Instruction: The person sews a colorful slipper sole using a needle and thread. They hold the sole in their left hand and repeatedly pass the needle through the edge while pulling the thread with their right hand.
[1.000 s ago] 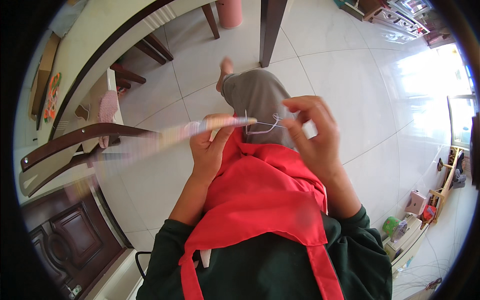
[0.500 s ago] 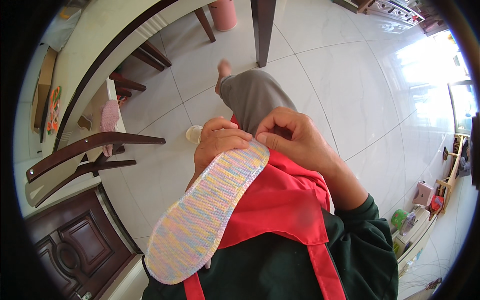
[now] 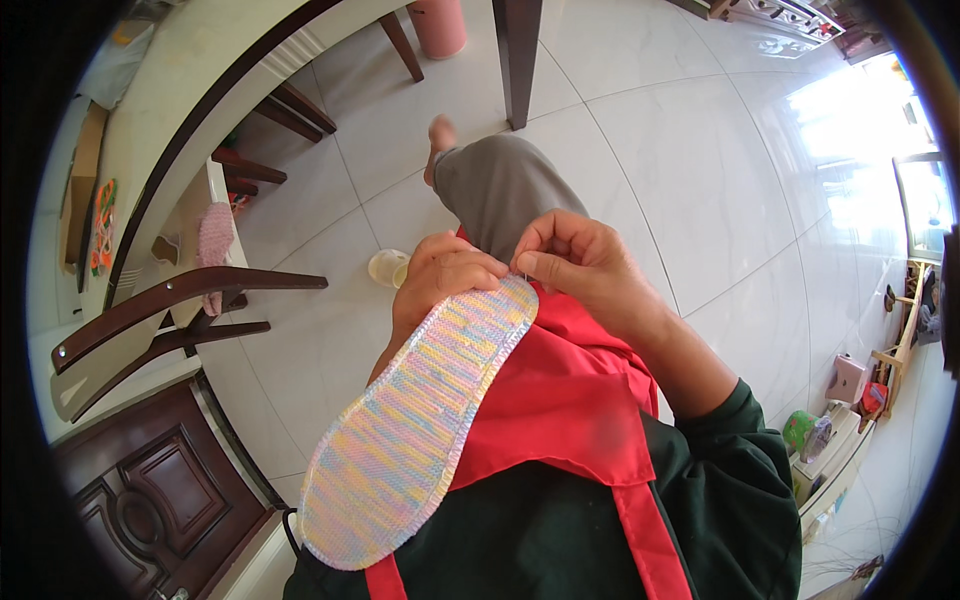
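Observation:
A knitted insole (image 3: 415,420) in pastel yellow, pink and blue stripes, with a stitched white edge, lies slanted over my lap and red apron (image 3: 530,420). My left hand (image 3: 445,280) is closed on its far end, the fingers curled over the upper edge and the thumb hidden. Right beside it, my right hand (image 3: 572,258) pinches thumb and forefinger together at the insole's tip. A thin glint, perhaps a needle or thread, shows under that pinch, too small to make out surely.
A dark wooden chair (image 3: 190,290) stands at the left, near a table (image 3: 200,90) with a dark rim. A pink bin (image 3: 438,28) is on the tiled floor (image 3: 660,150) at the far side. On the right are a low white cabinet (image 3: 835,455) and a wooden rack (image 3: 900,330).
My right hand has shifted very slightly, its fingertips still at the insole's far end. The left hand keeps its hold, and the whole view has moved a little.

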`<state>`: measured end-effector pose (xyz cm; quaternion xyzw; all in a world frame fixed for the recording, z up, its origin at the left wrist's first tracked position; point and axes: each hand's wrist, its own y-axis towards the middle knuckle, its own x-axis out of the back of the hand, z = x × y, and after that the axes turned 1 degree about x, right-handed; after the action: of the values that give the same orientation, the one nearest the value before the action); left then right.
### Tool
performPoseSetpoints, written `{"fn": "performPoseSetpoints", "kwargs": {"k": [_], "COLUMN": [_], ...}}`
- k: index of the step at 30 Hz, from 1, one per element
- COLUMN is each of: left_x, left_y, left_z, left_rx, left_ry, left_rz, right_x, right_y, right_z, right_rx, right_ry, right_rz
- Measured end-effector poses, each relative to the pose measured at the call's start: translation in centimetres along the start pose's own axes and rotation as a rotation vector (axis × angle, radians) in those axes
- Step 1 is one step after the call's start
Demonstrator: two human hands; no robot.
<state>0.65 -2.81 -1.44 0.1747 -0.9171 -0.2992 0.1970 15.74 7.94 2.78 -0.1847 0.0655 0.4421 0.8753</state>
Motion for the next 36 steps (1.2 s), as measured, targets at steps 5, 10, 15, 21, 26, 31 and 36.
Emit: {"fn": "performPoseSetpoints", "kwargs": {"k": [5,10,15,21,26,31,36], "left_x": [0.9,0.9,2.0,2.8,2.7,2.7,1.5], "left_y": [-0.8,-2.9,-0.2,-0.7,0.0,-0.7,-0.5], "left_z": [-0.7,-0.1,-1.0,-0.1,-0.4,0.1,-0.1], "left_rx": [0.239,0.802,1.002,1.120,1.157,1.167,1.130], "left_ry": [-0.321,-0.769,-0.990,-0.955,-0.932,-0.885,-0.671], "left_rz": [0.222,-0.183,-0.285,-0.274,-0.278,-0.210,-0.223], "right_x": [2.1,11.6,18.8,32.0,36.6,38.4,36.7], "right_y": [1.6,2.4,-2.2,-8.9,-13.2,-16.2,-15.4], "right_z": [0.3,1.8,-1.5,-6.6,-9.9,-11.8,-11.7], "right_rx": [0.024,0.115,0.049,0.302,0.420,0.441,0.427], "right_ry": [0.210,0.499,0.684,1.044,0.969,0.844,0.611], "right_rz": [-0.252,-0.423,-0.423,-1.054,-1.373,-1.546,-1.692]}}
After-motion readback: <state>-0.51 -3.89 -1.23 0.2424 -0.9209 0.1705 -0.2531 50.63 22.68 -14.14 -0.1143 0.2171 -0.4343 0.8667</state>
